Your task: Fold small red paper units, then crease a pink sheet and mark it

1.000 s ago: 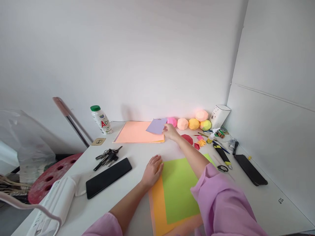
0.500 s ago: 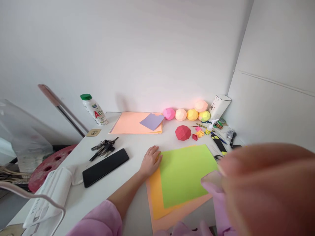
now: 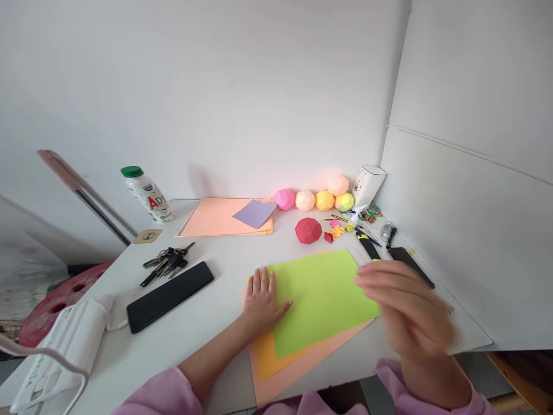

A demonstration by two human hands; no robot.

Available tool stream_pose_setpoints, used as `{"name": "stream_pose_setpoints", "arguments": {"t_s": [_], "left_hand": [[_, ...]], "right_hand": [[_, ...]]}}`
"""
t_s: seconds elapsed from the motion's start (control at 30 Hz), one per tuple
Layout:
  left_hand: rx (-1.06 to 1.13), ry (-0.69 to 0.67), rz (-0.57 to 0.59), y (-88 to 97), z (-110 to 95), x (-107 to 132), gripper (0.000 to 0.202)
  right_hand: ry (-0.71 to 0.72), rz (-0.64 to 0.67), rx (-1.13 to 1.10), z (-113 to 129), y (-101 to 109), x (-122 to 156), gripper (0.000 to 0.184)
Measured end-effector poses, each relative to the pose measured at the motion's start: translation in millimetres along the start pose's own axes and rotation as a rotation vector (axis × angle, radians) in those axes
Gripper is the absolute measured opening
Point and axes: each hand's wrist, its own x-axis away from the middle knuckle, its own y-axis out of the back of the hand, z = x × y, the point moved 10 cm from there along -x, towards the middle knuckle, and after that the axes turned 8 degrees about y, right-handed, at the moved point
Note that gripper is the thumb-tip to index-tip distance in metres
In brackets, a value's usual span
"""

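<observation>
My left hand (image 3: 261,302) lies flat with fingers spread on the left edge of a green paper sheet (image 3: 315,300). An orange sheet (image 3: 264,357) and a peach sheet (image 3: 298,383) show from under the green one. My right hand (image 3: 408,300) is raised over the right side of the sheets, with its fingers bent and smeared by motion. Whether anything is in it I cannot make out. Behind the sheets sits a red faceted paper ball (image 3: 308,230), with small pink and yellow paper scraps (image 3: 336,229) beside it.
Several pastel faceted balls (image 3: 305,200) line the wall. A glue bottle (image 3: 354,219), a cutter knife (image 3: 367,245) and a black phone (image 3: 410,266) lie at right. Peach paper (image 3: 211,216), a purple sheet (image 3: 254,214), keys (image 3: 168,262), a black slab (image 3: 170,297) and a bottle (image 3: 149,196) stand left.
My right hand has moved down and away from the camera to above the sheets' right side. My left hand has shifted nearer and lies flatter on the green sheet. The view has turned slightly right.
</observation>
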Motion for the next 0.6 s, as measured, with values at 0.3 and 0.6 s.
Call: {"name": "stream_pose_setpoints", "arguments": {"t_s": [0.3,0.6], "left_hand": [[-0.081,-0.061,0.025,-7.6,-13,0,0.088],[-0.155,-0.074,-0.024,-0.3,-7,-13,0.081]], "right_hand": [[-0.266,0.742,-0.009,-111,-128,107,0.040],[-0.257,0.773,0.172,-149,-226,40,0.060]]}}
